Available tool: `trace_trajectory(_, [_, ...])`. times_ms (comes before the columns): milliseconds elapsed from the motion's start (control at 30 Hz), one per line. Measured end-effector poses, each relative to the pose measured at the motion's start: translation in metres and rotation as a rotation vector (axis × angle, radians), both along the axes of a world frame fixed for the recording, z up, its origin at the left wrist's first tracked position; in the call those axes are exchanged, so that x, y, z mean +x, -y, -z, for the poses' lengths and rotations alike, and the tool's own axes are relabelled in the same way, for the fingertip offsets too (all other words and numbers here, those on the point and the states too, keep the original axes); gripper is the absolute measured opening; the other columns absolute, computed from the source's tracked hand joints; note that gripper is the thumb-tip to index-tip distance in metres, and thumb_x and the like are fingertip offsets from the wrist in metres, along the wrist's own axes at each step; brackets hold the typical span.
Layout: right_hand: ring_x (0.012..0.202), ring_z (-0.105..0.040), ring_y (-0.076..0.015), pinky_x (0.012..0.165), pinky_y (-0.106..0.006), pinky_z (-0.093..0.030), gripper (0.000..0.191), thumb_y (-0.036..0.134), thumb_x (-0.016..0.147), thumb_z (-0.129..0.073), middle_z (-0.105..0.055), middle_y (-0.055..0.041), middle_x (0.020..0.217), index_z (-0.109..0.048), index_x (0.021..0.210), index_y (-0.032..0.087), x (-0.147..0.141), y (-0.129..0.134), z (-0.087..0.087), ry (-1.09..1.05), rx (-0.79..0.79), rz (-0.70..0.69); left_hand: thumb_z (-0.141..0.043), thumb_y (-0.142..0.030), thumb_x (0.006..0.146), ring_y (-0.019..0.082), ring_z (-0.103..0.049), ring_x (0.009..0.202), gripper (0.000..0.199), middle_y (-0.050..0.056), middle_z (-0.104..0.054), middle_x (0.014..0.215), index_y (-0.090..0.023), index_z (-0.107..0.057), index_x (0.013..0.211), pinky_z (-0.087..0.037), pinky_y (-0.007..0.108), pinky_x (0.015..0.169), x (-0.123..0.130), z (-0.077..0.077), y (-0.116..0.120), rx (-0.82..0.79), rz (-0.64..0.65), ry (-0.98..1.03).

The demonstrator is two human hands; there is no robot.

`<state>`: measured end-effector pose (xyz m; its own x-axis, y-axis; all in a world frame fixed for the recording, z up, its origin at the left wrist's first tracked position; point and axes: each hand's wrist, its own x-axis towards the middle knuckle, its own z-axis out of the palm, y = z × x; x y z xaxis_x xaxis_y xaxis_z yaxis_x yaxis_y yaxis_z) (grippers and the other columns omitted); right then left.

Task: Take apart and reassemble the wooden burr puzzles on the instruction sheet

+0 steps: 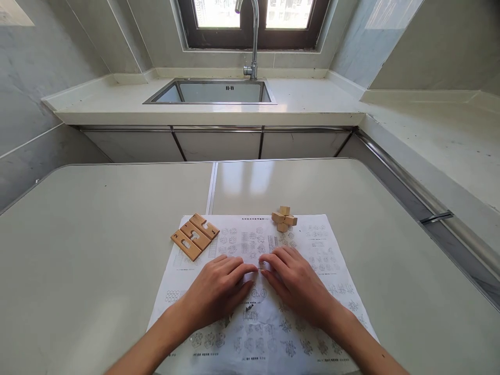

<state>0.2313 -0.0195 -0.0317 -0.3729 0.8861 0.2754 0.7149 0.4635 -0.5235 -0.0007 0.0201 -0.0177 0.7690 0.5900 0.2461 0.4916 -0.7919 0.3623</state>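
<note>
Right up close, two forearms (160,336) are stretched over the printed sheet (269,312), and at its middle the left hand (222,284) and right hand (295,281) are held almost tip to tip. Each grip is kept narrow, finger and thumb near each other; whether anything tiny is pinched there cannot be told.

Farther up, the sheet's far left corner is covered by three wooden plates (203,242) with cut-outs, laid side by side, and its far edge, right of centre, is topped by a cluster of wooden blocks (282,219). No hand is blocked by either. All around the sheet, the counter (97,234) is seen, crossed beyond it by a pale seam (212,185). Well past the sheet, a sink (219,92) is set below a tap (255,41) and a window (292,36).

Now the hard parts: much of the sheet's print is hidden under hands and forearms, the rest is mostly too small to be read, the forearms are cut off below, the tap and window above, and the panes are washed out by glare.
</note>
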Motion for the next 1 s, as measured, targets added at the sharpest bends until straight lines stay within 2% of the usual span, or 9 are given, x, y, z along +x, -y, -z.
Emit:
trace_trajectory(267, [0.093, -0.062, -0.0259, 0.081, -0.042, -0.054, 0.013, 0.019, 0.108, -0.051, -0.068, -0.0077, 0.101, -0.061, 0.116, 0.022, 0.0002, -0.0001, -0.0007, -0.007, -0.002, 0.001, -0.055, -0.021, 0.104, 0.019, -0.061, 0.068, 0.015, 0.003, -0.07, 0.084, -0.021, -0.065, 0.115, -0.048, 0.032, 0.066, 0.0004, 0.0001, -0.0001, 0.004, -0.011, 0.015])
trace_trajectory(1000, [0.093, -0.063, -0.0268, 0.081, -0.042, -0.055, 0.014, 0.018, 0.108, -0.051, -0.068, -0.0081, 0.102, -0.061, 0.116, 0.023, -0.0004, 0.0, -0.0017, -0.007, -0.001, 0.006, -0.055, -0.02, 0.103, 0.019, -0.062, 0.069, 0.017, 0.003, -0.07, 0.085, -0.021, -0.066, 0.115, -0.05, 0.033, 0.067, 0.0002, 0.0008, 0.0001, 0.005, -0.01, 0.011])
